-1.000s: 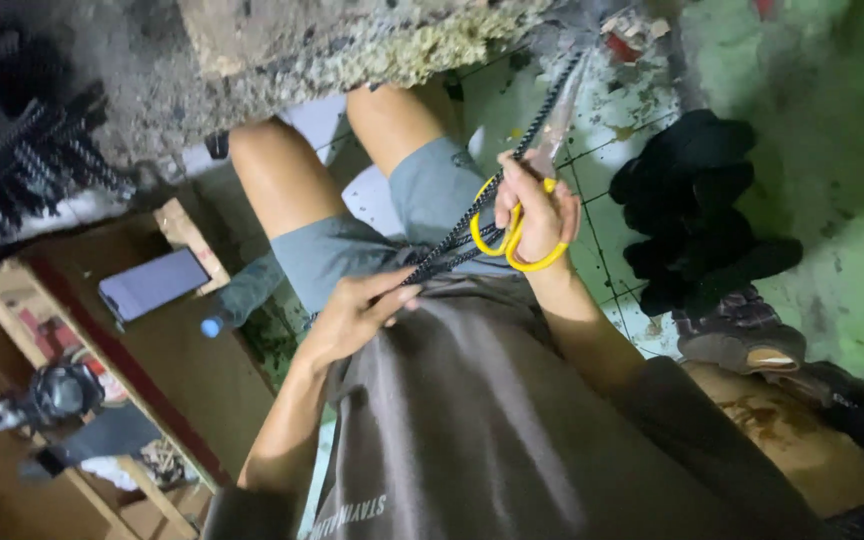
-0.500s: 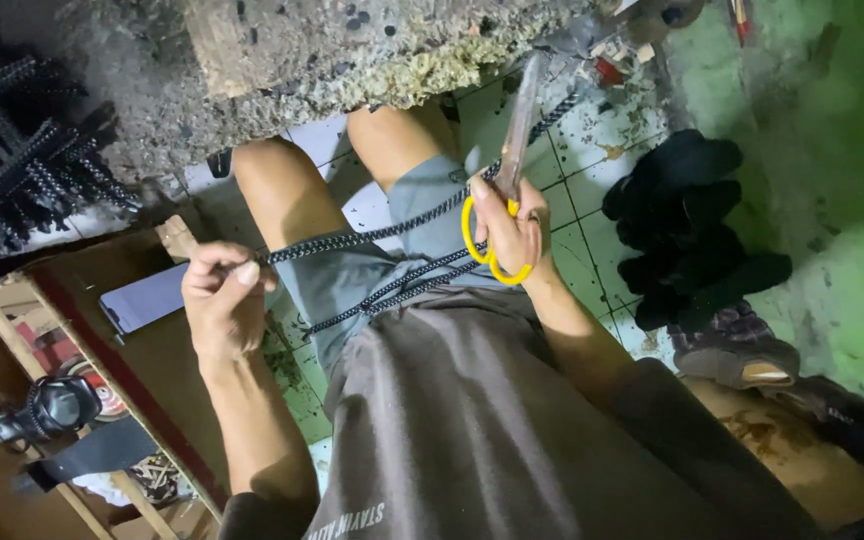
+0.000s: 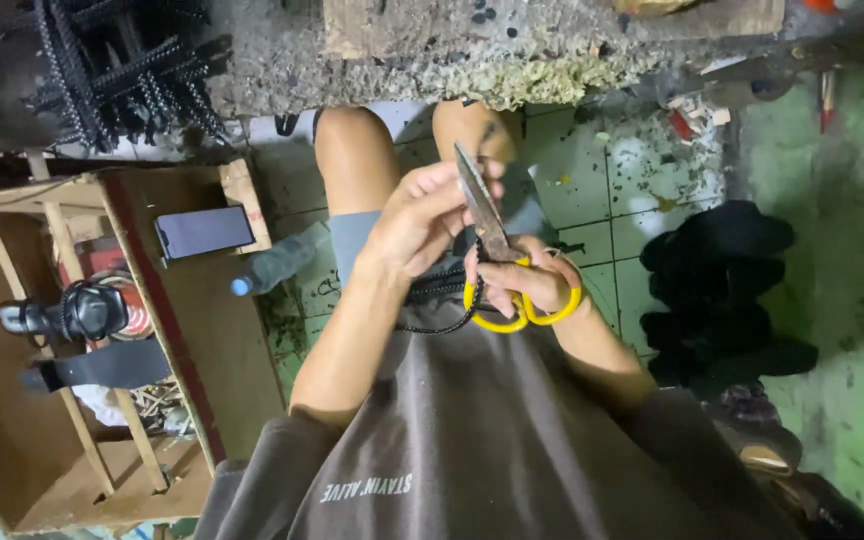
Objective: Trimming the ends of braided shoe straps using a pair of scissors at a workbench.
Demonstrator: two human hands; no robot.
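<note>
Head view, looking down over a seated lap. Right hand (image 3: 527,285) closed through the yellow loops of a pair of scissors (image 3: 492,250), fingers wrapped tight on the handles, blades shut together and pointing up and away from the grip. Left hand (image 3: 422,215) just beside and above that grip, fingers pinched against the blade side, apparently holding the end of a black braided cord (image 3: 442,300); exact contact between fingertips and cord hidden behind the blades. Cord looping down below both hands, touching the grey shorts and the brown shirt hem, directly under the scissor handles.

Left of the grip, well apart: a wooden rack (image 3: 142,330) carrying a dark flat phone (image 3: 204,230) on its top edge, a black strap and a black handled tool lower inside. Between rack and left forearm, a clear plastic bottle (image 3: 277,262) lying on the tiled floor. Beyond the grip, a rough concrete slab edge with a heap of black cords (image 3: 122,70) at its far-left end. Right of the grip, a stack of black pieces (image 3: 722,290) on the green floor.
</note>
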